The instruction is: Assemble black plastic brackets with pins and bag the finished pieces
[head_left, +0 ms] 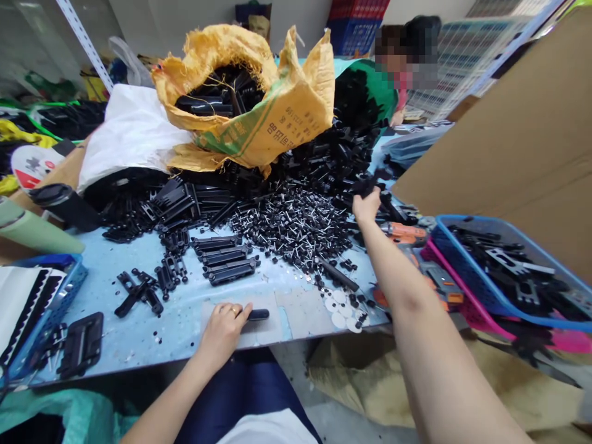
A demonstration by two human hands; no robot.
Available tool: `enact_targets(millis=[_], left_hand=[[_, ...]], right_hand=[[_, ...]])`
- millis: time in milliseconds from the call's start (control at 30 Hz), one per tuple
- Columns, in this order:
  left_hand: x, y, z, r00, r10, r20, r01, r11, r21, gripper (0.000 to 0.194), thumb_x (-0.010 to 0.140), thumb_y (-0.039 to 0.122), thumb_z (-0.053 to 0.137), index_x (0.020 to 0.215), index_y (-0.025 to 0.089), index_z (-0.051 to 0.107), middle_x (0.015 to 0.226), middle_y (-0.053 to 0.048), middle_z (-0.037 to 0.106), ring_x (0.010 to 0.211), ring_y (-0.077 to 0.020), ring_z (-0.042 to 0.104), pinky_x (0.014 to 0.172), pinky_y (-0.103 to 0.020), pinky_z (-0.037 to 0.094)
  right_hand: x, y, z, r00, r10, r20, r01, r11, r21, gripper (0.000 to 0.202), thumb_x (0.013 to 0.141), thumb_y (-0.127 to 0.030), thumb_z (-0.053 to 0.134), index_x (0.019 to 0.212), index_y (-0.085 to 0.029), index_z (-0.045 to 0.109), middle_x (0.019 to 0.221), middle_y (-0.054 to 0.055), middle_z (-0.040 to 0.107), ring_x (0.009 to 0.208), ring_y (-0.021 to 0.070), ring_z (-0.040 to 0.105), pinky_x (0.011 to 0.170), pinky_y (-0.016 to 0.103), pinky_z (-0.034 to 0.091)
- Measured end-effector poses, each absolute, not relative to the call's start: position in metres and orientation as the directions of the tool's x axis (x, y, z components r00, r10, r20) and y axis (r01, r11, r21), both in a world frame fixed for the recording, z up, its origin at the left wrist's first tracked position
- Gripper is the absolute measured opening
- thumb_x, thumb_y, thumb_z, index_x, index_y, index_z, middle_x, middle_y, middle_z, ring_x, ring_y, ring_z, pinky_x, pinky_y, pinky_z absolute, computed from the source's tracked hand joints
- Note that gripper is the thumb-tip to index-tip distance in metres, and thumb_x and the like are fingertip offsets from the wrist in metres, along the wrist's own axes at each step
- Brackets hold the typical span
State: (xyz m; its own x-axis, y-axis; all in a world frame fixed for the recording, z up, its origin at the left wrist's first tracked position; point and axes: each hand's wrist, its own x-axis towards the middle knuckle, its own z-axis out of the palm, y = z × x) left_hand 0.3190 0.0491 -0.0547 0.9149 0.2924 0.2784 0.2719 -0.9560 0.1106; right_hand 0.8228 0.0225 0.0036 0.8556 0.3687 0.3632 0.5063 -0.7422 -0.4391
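Note:
My left hand, with a ring on one finger, rests at the table's front edge and is closed on a black plastic part. That part's rounded end sticks out to the right over a grey mat. At full reach, my right hand is at the right side of a heap of black plastic parts. Its fingers are curled at dark pieces there, and I cannot make out what they grip. Left of centre lies a row of assembled black parts. Behind it spreads a pile of small black-headed pins.
A yellow woven sack of black parts stands at the back. On the right are orange power drills and a blue basket. A cardboard sheet rises behind them. A black cup stands left. Another person is at the back.

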Motion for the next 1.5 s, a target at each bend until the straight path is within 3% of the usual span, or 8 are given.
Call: enact_targets(millis=[100,267,433,600,800,1000,1167,1500], left_hand=[[0.316,0.046,-0.053,0.919,0.278,0.279,0.265,-0.961,0.084,0.035,0.086,0.007,0.047,0.12,0.014,0.053,0.091,-0.007,0.062,0.083,-0.0188,0.056,0.076,-0.034,0.043],[0.313,0.044,-0.056,0.927,0.303,0.222,0.306,-0.952,0.023,0.034,0.087,0.009,0.046,0.119,0.014,0.053,0.089,-0.007,0.062,0.079,-0.0194,0.056,0.072,-0.034,0.043],[0.314,0.042,-0.056,0.918,0.385,0.093,0.376,-0.921,0.102,0.033,0.089,0.022,0.049,0.121,0.014,0.051,0.094,-0.01,0.061,0.087,-0.0224,0.056,0.074,-0.035,0.043],[0.328,0.044,-0.056,0.94,0.34,0.015,0.323,-0.906,0.274,0.031,0.09,0.027,0.045,0.12,0.017,0.05,0.101,-0.009,0.06,0.096,-0.0217,0.054,0.083,-0.035,0.043],[0.338,0.044,-0.048,0.95,0.311,-0.025,0.301,-0.895,0.33,0.03,0.092,0.028,0.039,0.118,0.017,0.049,0.108,-0.01,0.058,0.101,-0.0219,0.053,0.088,-0.036,0.041],[0.334,0.038,-0.041,0.946,0.325,-0.019,0.311,-0.886,0.345,0.065,0.071,0.068,0.055,0.11,0.017,0.047,0.105,-0.011,0.057,0.095,-0.027,0.055,0.083,-0.039,0.042],[0.33,0.037,-0.047,0.946,0.32,0.047,0.283,-0.888,0.363,0.045,0.081,0.056,0.051,0.103,0.017,0.048,0.095,-0.008,0.059,0.088,-0.0222,0.058,0.074,-0.033,0.044],[0.349,0.046,-0.04,0.963,0.264,0.056,0.228,-0.906,0.357,0.054,0.081,0.06,0.049,0.112,0.017,0.049,0.105,-0.009,0.06,0.099,-0.0228,0.055,0.081,-0.033,0.044]], right_hand=[[0.776,0.032,0.024,0.573,0.665,0.478,0.814,-0.529,-0.241,0.048,0.077,-0.01,0.041,0.125,-0.007,0.042,0.121,0.017,0.052,0.11,0.023,0.048,0.094,0.032,0.038],[0.693,0.023,0.049,0.323,0.896,0.306,0.927,-0.364,0.086,0.046,0.081,-0.009,0.041,0.127,-0.015,0.044,0.117,0.014,0.055,0.1,0.0246,0.052,0.078,0.032,0.04],[0.61,-0.027,0.044,0.039,0.999,-0.019,0.999,-0.039,-0.004,0.028,0.091,-0.039,0.044,0.11,-0.021,0.051,0.091,0.006,0.064,0.076,0.019,0.058,0.06,0.025,0.034],[0.55,-0.074,0.02,-0.337,0.893,-0.299,0.94,0.298,-0.168,0.032,0.088,-0.05,0.047,0.1,-0.02,0.052,0.084,0.005,0.066,0.07,0.0174,0.06,0.056,0.024,0.029],[0.531,-0.086,-0.012,-0.293,0.895,-0.338,0.956,0.265,-0.127,0.038,0.091,-0.054,0.039,0.105,-0.02,0.051,0.084,0.006,0.067,0.067,0.0179,0.062,0.053,0.025,0.025],[0.515,-0.092,-0.02,-0.149,0.956,-0.251,0.989,0.148,-0.022,0.04,0.094,-0.052,0.027,0.1,-0.022,0.051,0.084,0.005,0.065,0.066,0.0175,0.062,0.05,0.025,0.022],[0.502,-0.094,-0.004,-0.096,0.973,-0.207,0.994,0.105,0.03,0.037,0.095,-0.049,0.026,0.103,-0.023,0.051,0.087,0.009,0.063,0.071,0.0183,0.061,0.053,0.026,0.025],[0.533,-0.088,-0.013,-0.223,0.964,-0.141,0.975,0.22,-0.04,0.039,0.094,-0.049,0.034,0.095,-0.018,0.058,0.082,0.007,0.063,0.07,0.0163,0.058,0.057,0.026,0.027]])
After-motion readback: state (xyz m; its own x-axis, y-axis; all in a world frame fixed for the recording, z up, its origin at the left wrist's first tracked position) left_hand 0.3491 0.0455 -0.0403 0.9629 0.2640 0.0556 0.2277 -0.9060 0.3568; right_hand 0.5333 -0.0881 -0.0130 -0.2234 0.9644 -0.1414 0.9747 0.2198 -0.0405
